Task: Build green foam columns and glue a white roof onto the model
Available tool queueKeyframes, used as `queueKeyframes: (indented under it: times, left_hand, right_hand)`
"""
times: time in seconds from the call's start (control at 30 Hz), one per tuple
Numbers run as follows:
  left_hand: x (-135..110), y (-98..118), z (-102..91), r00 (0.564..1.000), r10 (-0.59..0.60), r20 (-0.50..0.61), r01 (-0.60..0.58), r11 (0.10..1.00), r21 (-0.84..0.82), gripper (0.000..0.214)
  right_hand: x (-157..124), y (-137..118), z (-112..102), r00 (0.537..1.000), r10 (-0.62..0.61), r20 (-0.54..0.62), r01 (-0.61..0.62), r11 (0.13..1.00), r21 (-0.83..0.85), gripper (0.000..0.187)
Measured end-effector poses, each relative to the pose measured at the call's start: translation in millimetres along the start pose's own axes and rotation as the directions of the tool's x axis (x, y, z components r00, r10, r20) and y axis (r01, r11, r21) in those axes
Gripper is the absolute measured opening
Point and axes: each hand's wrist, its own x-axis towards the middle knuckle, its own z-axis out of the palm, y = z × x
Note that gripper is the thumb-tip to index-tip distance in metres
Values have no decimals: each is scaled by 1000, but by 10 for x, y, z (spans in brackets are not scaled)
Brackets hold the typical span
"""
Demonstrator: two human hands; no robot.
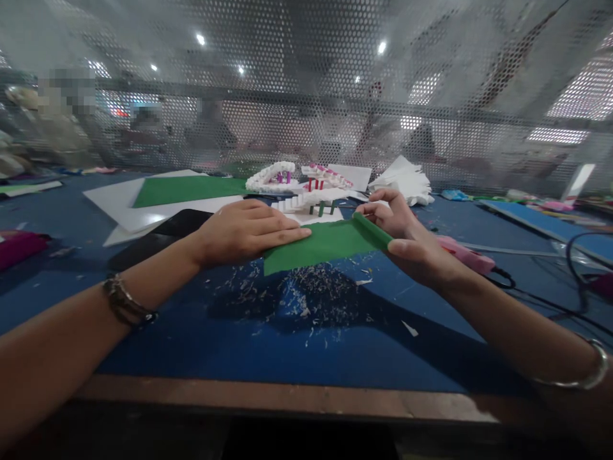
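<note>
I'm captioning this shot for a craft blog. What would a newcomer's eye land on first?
The green sheet at the centre, pressed flat by the left hand while the right hand pinches its rolled right edge. Just behind stands a white paper model on pink and green pillars, and pale scraps litter the blue mat in front of the sheet.

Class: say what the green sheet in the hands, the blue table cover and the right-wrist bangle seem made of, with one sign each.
Green sheet: probably paper or thin foam, matt; its edge curls into a soft roll at the right hand. Blue table cover: perhaps vinyl or a cutting mat; smooth, faint sheen. Bangle: likely metal; silvery glint.
</note>
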Motion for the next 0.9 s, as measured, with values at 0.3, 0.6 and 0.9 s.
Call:
queueKeyframes:
  times: [0.3,0.6,0.9]
  left_hand:
    - [7,-44,7,999,39,-33,-37,998,59,33]
    - [-30,-79,18,981,28,-193,7,983,181,32]
    - [228,421,-59,911,-200,-361,242,967,75,30]
  right_hand:
    - [6,-49,-19,999,-22,25,25,991,-131,55]
    - [-63,-104,45,984,-11,179,122,770,-626,61]
    - [-146,-109,473,912,214,349,-89,936,-341,85]
